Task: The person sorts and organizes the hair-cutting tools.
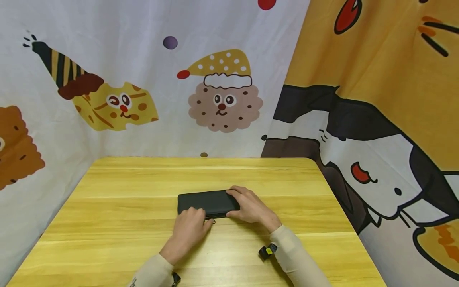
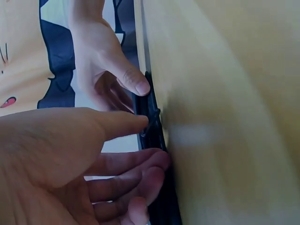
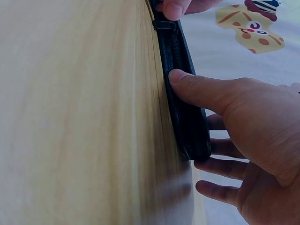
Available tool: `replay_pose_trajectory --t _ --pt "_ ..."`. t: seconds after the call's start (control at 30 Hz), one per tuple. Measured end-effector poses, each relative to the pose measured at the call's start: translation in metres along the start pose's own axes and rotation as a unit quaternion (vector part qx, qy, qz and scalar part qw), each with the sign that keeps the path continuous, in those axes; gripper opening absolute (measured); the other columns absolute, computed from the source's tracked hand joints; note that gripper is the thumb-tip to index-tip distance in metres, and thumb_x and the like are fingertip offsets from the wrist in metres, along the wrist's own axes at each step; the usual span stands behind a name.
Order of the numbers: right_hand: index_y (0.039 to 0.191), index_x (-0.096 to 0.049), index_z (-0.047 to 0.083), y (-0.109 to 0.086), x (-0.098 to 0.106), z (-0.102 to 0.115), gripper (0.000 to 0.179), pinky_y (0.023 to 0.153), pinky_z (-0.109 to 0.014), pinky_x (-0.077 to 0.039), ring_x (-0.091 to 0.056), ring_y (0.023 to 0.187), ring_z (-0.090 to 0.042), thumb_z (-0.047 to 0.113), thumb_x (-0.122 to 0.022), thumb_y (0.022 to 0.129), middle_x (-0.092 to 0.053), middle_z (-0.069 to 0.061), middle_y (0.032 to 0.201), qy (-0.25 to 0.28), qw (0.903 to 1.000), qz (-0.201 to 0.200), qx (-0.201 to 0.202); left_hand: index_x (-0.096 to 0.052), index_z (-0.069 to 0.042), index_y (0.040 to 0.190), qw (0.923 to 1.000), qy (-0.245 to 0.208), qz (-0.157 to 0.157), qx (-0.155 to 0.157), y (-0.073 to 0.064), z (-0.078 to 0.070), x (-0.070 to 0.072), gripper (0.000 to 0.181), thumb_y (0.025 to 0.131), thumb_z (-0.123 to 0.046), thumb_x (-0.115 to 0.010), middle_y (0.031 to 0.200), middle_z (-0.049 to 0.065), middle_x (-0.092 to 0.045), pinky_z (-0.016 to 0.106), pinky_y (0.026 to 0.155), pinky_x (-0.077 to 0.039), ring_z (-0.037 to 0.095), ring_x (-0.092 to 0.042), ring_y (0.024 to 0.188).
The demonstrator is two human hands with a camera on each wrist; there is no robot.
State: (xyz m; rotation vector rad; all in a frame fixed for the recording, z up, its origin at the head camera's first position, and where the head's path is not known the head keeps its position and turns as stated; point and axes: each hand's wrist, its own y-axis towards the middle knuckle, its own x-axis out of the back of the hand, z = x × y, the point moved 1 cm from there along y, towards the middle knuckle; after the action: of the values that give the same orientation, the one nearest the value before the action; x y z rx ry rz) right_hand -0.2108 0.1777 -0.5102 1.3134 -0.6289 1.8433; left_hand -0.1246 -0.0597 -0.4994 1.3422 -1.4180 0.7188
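A long black zip wallet (image 1: 206,202) lies flat on the wooden table, its zipped edge towards me. My right hand (image 1: 249,205) holds its right end. In the right wrist view that hand's thumb (image 3: 187,82) presses beside the zip, and the fingers reach round the far side. My left hand (image 1: 190,229) is at the near edge, left of the middle. Seen from the left wrist, its curled fingers (image 2: 150,171) meet the wallet's edge, with the thumb pointing at the zip. The zip pull (image 3: 164,26) sticks out close to the left fingertips.
The wooden table (image 1: 118,231) stretches out around the wallet. Behind it hangs a white curtain (image 1: 143,59) with cartoon prints, and a yellow printed curtain (image 1: 394,79) hangs to the right. A small black device (image 1: 267,252) is strapped at the right wrist.
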Motion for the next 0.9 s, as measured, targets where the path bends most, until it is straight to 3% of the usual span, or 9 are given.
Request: replay_pose_trajectory --t 0.17,0.3,0.4,0.63,0.9 --pt "0.166 -0.057 0.012 -0.001 0.001 0.001 0.083 0.127 -0.058 -0.052 -0.056 0.157 -0.041 0.047 -0.089 0.098 -0.053 -0.018 0.172 0.005 1.0 0.003 -0.003 -0.072 -0.008 0.074 0.9993 0.026 0.011 0.025 0.006 -0.007 -0.001 0.042 0.096 -0.036 -0.092 0.063 0.006 -0.063 0.034 0.045 -0.049 0.021 -0.058 0.051" --pt "0.166 -0.056 0.012 -0.001 0.002 0.002 0.083 0.128 -0.058 -0.051 -0.056 0.157 -0.041 0.048 -0.089 0.099 -0.053 -0.018 0.172 0.007 1.0 0.005 -0.005 -0.076 -0.005 0.078 0.9988 0.037 0.016 0.03 0.009 -0.01 -0.002 0.038 0.096 -0.035 -0.093 0.066 0.009 -0.068 0.038 0.046 -0.053 0.022 -0.061 0.052" --pt "0.166 -0.057 0.012 -0.001 0.002 0.002 0.083 0.128 -0.058 -0.051 -0.056 0.157 -0.041 0.048 -0.089 0.098 -0.053 -0.017 0.172 0.006 1.0 0.003 -0.004 -0.072 -0.007 0.073 0.9992 0.03 0.011 0.027 0.01 -0.013 -0.003 0.038 0.095 -0.03 -0.093 0.064 0.007 -0.065 0.034 0.044 -0.049 0.018 -0.056 0.051" --pt "0.167 -0.056 0.013 -0.001 0.001 0.001 0.083 0.128 -0.056 -0.052 -0.056 0.157 -0.039 0.049 -0.088 0.099 -0.053 -0.016 0.172 0.003 1.0 0.008 -0.004 -0.051 -0.017 0.058 0.9999 0.011 -0.003 0.011 0.011 -0.019 -0.006 0.05 0.093 -0.011 -0.086 0.057 -0.001 -0.048 0.026 0.043 -0.028 0.013 -0.04 0.049" --pt "0.166 -0.056 0.013 -0.001 0.002 0.001 0.084 0.128 -0.056 -0.052 -0.056 0.157 -0.04 0.048 -0.089 0.098 -0.053 -0.016 0.172 0.005 1.0 0.005 -0.005 -0.047 -0.018 0.058 0.9993 0.027 -0.023 0.008 0.012 -0.02 -0.011 0.047 0.086 -0.003 -0.082 0.057 -0.003 -0.042 0.027 0.044 -0.024 0.013 -0.035 0.051"
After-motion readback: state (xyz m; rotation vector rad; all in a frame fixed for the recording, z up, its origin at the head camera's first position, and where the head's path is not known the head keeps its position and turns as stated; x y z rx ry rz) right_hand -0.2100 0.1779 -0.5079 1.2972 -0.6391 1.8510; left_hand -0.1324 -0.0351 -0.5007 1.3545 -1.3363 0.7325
